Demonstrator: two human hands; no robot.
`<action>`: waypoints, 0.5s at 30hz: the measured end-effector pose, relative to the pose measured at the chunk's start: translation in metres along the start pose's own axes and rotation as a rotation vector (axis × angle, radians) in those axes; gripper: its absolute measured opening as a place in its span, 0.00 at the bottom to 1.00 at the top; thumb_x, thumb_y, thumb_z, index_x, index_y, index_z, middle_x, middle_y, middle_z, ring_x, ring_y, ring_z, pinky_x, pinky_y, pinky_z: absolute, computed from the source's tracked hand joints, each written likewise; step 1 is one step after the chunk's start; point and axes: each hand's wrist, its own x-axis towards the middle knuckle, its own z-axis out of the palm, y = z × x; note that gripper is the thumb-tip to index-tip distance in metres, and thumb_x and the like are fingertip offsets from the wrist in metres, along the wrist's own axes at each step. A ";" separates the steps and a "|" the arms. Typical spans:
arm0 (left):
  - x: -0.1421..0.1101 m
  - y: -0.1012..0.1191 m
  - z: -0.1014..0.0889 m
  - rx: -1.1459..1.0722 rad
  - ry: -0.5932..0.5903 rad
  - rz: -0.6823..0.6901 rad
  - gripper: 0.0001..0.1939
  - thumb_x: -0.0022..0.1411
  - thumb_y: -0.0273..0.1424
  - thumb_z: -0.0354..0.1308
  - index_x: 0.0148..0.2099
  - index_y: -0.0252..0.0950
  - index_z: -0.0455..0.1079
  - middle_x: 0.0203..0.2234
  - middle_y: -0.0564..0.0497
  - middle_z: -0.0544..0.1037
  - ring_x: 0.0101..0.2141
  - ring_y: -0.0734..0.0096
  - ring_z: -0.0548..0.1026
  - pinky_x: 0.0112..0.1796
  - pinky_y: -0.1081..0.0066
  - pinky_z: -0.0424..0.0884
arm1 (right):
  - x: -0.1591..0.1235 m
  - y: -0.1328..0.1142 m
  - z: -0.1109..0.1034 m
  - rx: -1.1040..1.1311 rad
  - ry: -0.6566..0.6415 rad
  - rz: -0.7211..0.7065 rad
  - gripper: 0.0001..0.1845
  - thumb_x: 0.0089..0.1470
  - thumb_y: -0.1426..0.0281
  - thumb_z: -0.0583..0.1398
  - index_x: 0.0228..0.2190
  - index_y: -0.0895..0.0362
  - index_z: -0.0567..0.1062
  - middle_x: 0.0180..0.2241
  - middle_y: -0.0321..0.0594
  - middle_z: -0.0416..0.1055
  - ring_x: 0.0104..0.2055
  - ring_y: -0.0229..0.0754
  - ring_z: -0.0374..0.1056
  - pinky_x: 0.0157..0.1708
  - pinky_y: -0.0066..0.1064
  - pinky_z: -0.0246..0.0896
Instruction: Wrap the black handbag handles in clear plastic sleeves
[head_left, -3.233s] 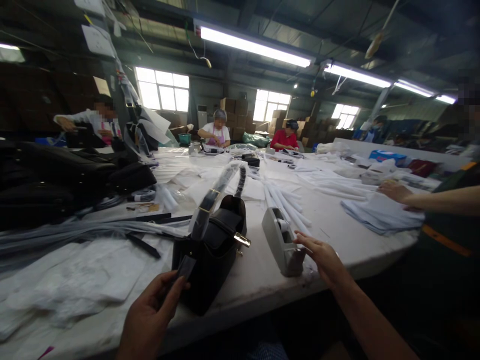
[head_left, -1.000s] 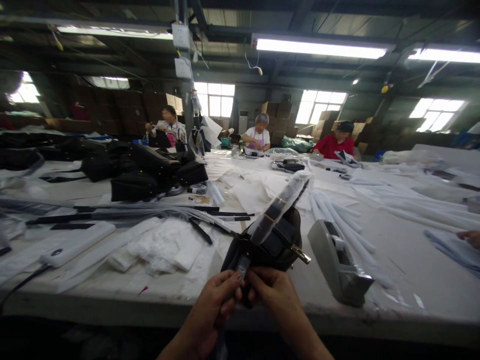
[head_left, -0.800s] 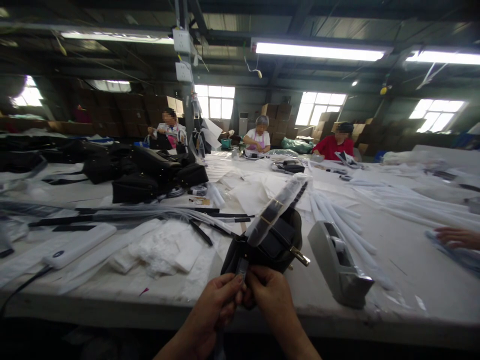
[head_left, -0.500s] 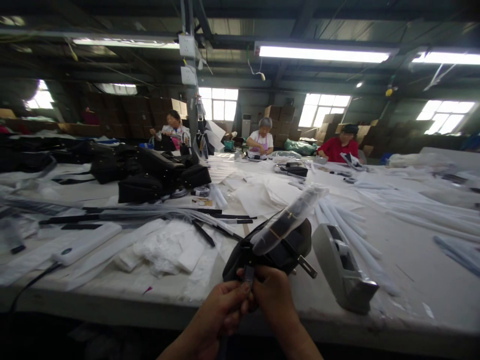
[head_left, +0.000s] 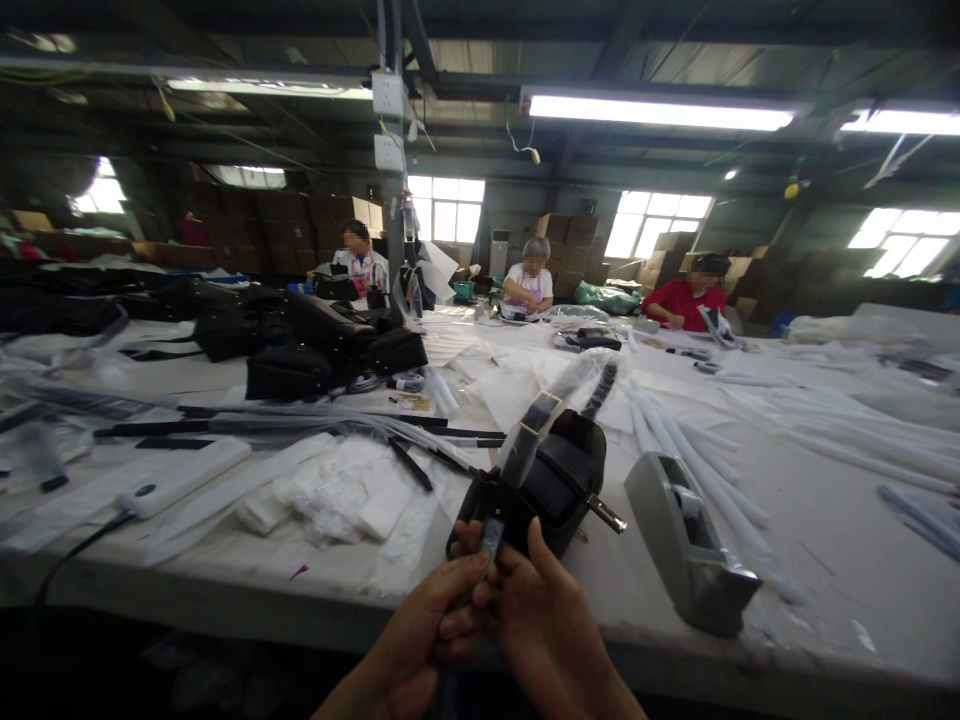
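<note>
A small black handbag (head_left: 559, 485) with gold-coloured fittings lies at the table's front edge, just beyond my hands. A plastic-wrapped strap with a buckle (head_left: 534, 425) rises over the bag. My left hand (head_left: 431, 620) pinches the plastic-wrapped end of a bag strap (head_left: 491, 537) between thumb and fingers, close against the bag's near side. Beside it, my right hand (head_left: 555, 625) has its thumb raised and apart. Its fingertips touch near the strap and my left fingers, partly hidden there.
A grey tape dispenser (head_left: 690, 540) stands right of the bag. Crumpled white wrapping (head_left: 330, 490) and a white corded device (head_left: 184, 478) lie left. Black bags (head_left: 322, 340) are piled farther back. White tubes (head_left: 690, 450) lie beyond the dispenser. Several co-workers sit across the table.
My right thumb has lifted away from the strap, and that hand has opened. The wrapped strap over the bag has turned, showing its buckle. My left hand keeps its pinch.
</note>
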 end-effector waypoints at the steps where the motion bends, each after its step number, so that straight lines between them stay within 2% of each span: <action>1: 0.000 0.000 0.000 -0.015 -0.002 -0.005 0.18 0.48 0.36 0.71 0.35 0.32 0.69 0.21 0.61 0.66 0.14 0.93 0.47 0.15 0.85 0.39 | 0.004 0.000 0.003 0.079 -0.005 0.020 0.29 0.57 0.48 0.57 0.41 0.61 0.80 0.38 0.45 0.76 0.33 0.39 0.70 0.40 0.30 0.66; 5: -0.003 -0.001 0.004 0.119 0.016 0.032 0.21 0.48 0.40 0.71 0.35 0.32 0.69 0.20 0.60 0.67 0.13 0.92 0.48 0.15 0.84 0.39 | 0.019 0.002 0.007 0.202 0.038 0.085 0.17 0.55 0.58 0.62 0.29 0.60 0.80 0.40 0.45 0.77 0.39 0.39 0.72 0.38 0.26 0.66; 8: -0.003 -0.003 0.004 0.249 0.038 0.109 0.21 0.50 0.45 0.68 0.32 0.33 0.67 0.18 0.60 0.66 0.13 0.91 0.49 0.14 0.83 0.41 | 0.019 0.008 -0.001 0.045 0.054 0.047 0.24 0.54 0.52 0.61 0.38 0.61 0.80 0.41 0.46 0.77 0.40 0.42 0.73 0.39 0.30 0.67; 11: 0.001 -0.006 0.002 0.362 0.064 0.216 0.22 0.54 0.48 0.64 0.30 0.34 0.66 0.16 0.62 0.63 0.12 0.89 0.49 0.14 0.82 0.43 | 0.005 0.007 -0.015 -0.443 0.097 -0.085 0.32 0.52 0.44 0.60 0.41 0.60 0.78 0.37 0.45 0.77 0.36 0.44 0.73 0.37 0.33 0.68; 13: 0.004 -0.008 0.000 0.434 0.091 0.286 0.22 0.57 0.49 0.61 0.29 0.34 0.66 0.15 0.62 0.62 0.12 0.88 0.49 0.14 0.81 0.44 | -0.007 -0.001 -0.020 -0.846 0.189 -0.230 0.29 0.53 0.46 0.59 0.37 0.59 0.79 0.34 0.44 0.77 0.36 0.45 0.73 0.36 0.32 0.68; 15: 0.007 -0.010 -0.001 0.484 0.113 0.333 0.23 0.58 0.50 0.60 0.28 0.33 0.66 0.14 0.61 0.61 0.12 0.88 0.49 0.14 0.80 0.43 | -0.014 -0.011 -0.020 -1.157 0.307 -0.327 0.26 0.56 0.47 0.57 0.32 0.58 0.80 0.30 0.43 0.78 0.33 0.45 0.74 0.33 0.30 0.66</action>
